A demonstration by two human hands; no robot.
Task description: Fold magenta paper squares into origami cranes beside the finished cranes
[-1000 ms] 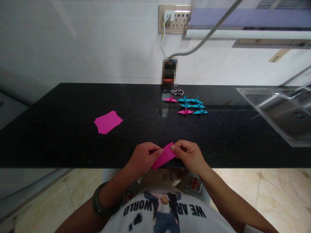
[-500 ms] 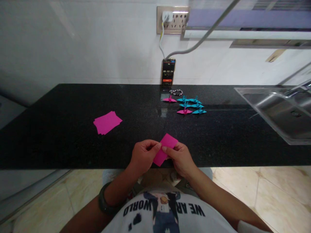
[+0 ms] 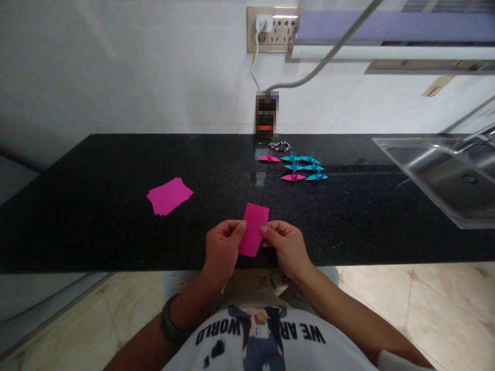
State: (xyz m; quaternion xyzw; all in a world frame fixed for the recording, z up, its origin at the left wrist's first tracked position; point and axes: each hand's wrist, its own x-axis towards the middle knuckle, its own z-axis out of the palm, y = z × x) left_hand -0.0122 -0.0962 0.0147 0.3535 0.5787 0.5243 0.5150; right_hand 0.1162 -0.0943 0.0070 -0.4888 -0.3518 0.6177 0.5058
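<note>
A folded pink sheet of paper (image 3: 254, 230), narrow and rectangular, is held between my hands above the counter's front edge. My left hand (image 3: 223, 247) pinches its left side between thumb and fingers. On the opposite side my right hand (image 3: 286, 247) grips the edge, thumb on top. A fanned stack of pink paper (image 3: 169, 197) lies on the counter to the left. Beyond my hands, to the right, sit several blue paper cranes (image 3: 294, 166), with two pink ones among them, such as the front pink crane (image 3: 293, 177).
The black countertop (image 3: 96, 226) runs along a white wall. A phone (image 3: 266, 114) leans on the wall, its screen blurred, behind a beaded bracelet (image 3: 281, 147). A steel sink (image 3: 421, 190) is set in at the right. A plugged-in charger (image 3: 264, 23) fills part of the wall socket.
The pink paper has turned more upright and shifted slightly left and away from me. My hands have moved apart to its two opposite sides.
</note>
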